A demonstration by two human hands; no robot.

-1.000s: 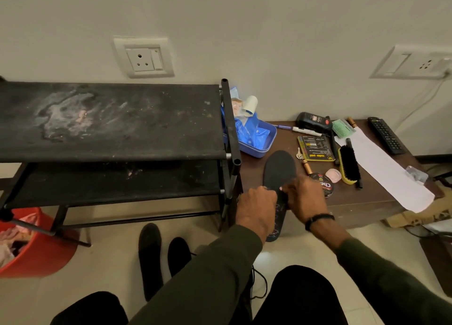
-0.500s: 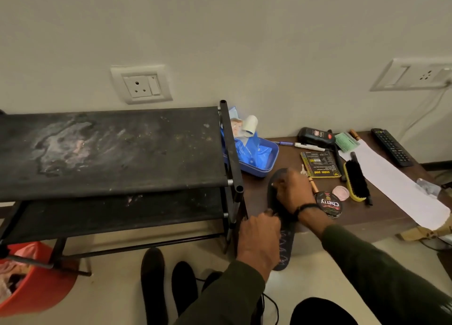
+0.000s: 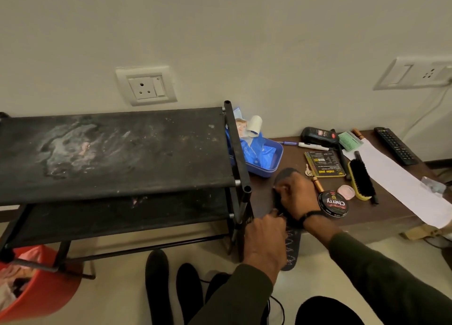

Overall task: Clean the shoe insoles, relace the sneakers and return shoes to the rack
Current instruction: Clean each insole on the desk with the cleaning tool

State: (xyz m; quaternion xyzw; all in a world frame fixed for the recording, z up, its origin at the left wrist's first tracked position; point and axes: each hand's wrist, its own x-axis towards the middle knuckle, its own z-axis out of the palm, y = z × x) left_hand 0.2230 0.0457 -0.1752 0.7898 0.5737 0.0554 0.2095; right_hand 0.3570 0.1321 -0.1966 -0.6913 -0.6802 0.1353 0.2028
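A black insole lies lengthwise over the front edge of the low brown table, its heel end hanging toward the floor. Its toe tip shows beyond my fingers. My left hand grips the insole at its middle. On the front half my right hand lies with fingers curled over the insole's left edge; anything under the palm is hidden. Two more black insoles lie on the floor below. The black shoe rack stands on the left with dusty shelves.
On the table are a blue tray of packets, a polish tin, a black shoe brush, a notepad, a white paper strip and a remote. A red bucket stands under the rack's left end.
My right hand has slid from the insole's middle up to its front half near the toe. My left hand keeps its hold on the insole.
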